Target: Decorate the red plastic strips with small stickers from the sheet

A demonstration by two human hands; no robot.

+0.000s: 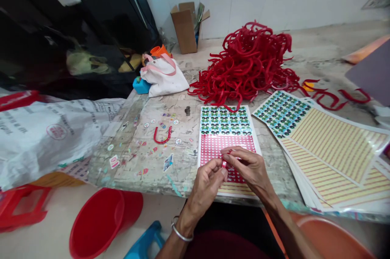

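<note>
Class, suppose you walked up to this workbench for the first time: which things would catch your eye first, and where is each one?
The big tangle of red plastic strips piled at the back of the table draws the eye first. Next come the sticker sheets: one sheet straight ahead, and a fanned stack to its right. Over the near sheet, the left hand and right hand pinch a small red piece between them.

Two hands (pixel 227 169), one red bucket (pixel 97 222), one cardboard box (pixel 184 27)
</note>
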